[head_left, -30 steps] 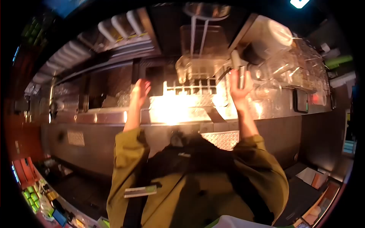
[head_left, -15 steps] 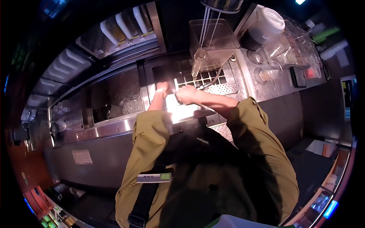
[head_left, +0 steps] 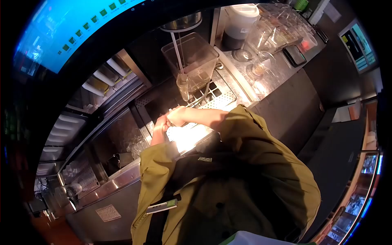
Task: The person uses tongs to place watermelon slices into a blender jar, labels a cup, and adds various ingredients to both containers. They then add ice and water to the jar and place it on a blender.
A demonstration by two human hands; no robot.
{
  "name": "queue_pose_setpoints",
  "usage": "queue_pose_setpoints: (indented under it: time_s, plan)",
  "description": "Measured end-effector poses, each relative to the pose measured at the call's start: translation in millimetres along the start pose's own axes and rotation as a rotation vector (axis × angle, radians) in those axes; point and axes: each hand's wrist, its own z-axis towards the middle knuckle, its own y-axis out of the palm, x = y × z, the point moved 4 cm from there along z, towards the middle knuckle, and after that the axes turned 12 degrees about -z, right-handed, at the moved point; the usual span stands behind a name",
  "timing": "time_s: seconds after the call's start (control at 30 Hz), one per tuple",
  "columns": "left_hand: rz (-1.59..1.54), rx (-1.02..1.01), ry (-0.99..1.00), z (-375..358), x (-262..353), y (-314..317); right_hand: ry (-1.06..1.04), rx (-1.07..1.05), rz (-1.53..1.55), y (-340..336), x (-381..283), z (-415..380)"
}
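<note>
My right hand is closed, its fingers wrapped round something hidden by the hand and the glare. My left hand is closed too and touches it from the left; what is in its fingers, if anything, does not show. Both are over a metal drain tray with a dark grid and small holes. A thin dark hose curves across the grid down to my right wrist. Strong light washes out the surface just below my hands. Behind them stands a clear plastic bin.
An ice well lies to the left, near white-handled containers. Right of the tray, a steel counter carries a white-lidded jug, clear cups and a dark tray. A lit blue screen hangs upper left.
My view has turned and tilted up, bringing the blue screen in. My hands, a little apart before, are now together, and both remain closed.
</note>
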Motion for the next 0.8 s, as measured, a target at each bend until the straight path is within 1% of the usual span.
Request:
queue_pose_setpoints:
  time_s: [0.03,0.07,0.13,0.17,0.2,0.27,0.3,0.33,0.37,0.4,0.43,0.5,0.53,0.57,0.6,0.63,0.67,0.7,0.73,0.77,0.8]
  plan:
    - [0.05,0.201,0.142,-14.8,-3.9,18.0,0.002,-0.035,0.005,0.5,1.0,4.6]
    - [0.116,0.215,0.176,-34.2,-5.6,43.2,0.01,-0.03,0.01,-5.6,0.2,4.1]
    - [0.153,0.136,0.212,-10.7,-0.4,10.8,0.018,-0.03,0.015,-18.0,-1.0,-2.4]
    - [0.168,0.102,0.231,0.4,1.1,-10.9,0.013,0.014,0.04,-25.8,-4.1,-6.7]
    - [0.245,0.203,0.305,-18.2,1.0,3.5,0.005,0.058,0.064,-33.8,-7.3,-11.8]
    - [0.304,0.243,0.536,-39.5,-4.3,17.3,0.02,0.126,0.161,-47.1,-13.1,-18.9]
    - [0.332,0.265,0.652,-49.2,-8.1,25.7,0.025,0.189,0.221,-42.1,-9.0,-13.0]
    - [0.328,0.208,0.635,-58.1,-17.1,38.5,0.032,0.25,0.285,-29.1,-3.2,-3.8]
    - [0.11,0.038,0.622,-66.1,-21.2,53.1,0.043,0.311,0.351,-22.1,0.8,0.4]
    - [-0.014,-0.036,0.587,-70.9,-25.2,62.6,0.014,0.193,0.432,-34.3,-6.6,-11.3]
    - [-0.133,-0.112,0.552,-73.9,-26.5,67.7,-0.127,0.145,0.391,-20.0,-2.4,3.1]
    - [-0.138,-0.221,0.54,-54.5,-33.6,51.7,-0.206,0.15,0.43,-24.7,-2.3,-2.5]
    - [-0.074,-0.196,0.598,-67.3,-34.0,67.9,-0.199,0.198,0.413,-24.1,4.0,-1.1]
    - [0.148,-0.168,0.647,-82.9,-36.3,82.7,-0.193,0.241,0.398,-19.2,9.8,4.6]
    - [0.176,-0.156,0.64,-74.7,-40.8,80.6,-0.172,0.329,0.368,-14.1,15.4,13.9]
    - [0.207,-0.141,0.635,-61.7,-46.1,74.6,-0.112,0.308,0.487,-26.3,11.3,15.6]
    - [0.111,-0.187,0.747,-58.9,-46.8,80.9,-0.124,0.266,0.465,-33.4,3.4,15.5]
    - [-0.12,-0.024,0.84,-52.6,-46.4,80.6,-0.137,0.228,0.442,-38.1,-2.8,17.3]
    - [-0.208,-0.031,0.872,-57.5,-46.3,90.1,-0.207,0.234,0.391,-44.6,-11.4,17.2]
    - [-0.296,-0.04,0.903,-61.5,-46.4,98.8,-0.064,0.123,0.388,-47.5,-11.7,17.9]
    - [-0.387,-0.053,0.936,-63.6,-44.5,108.0,0.017,0.16,0.406,-53.2,-8.7,23.2]
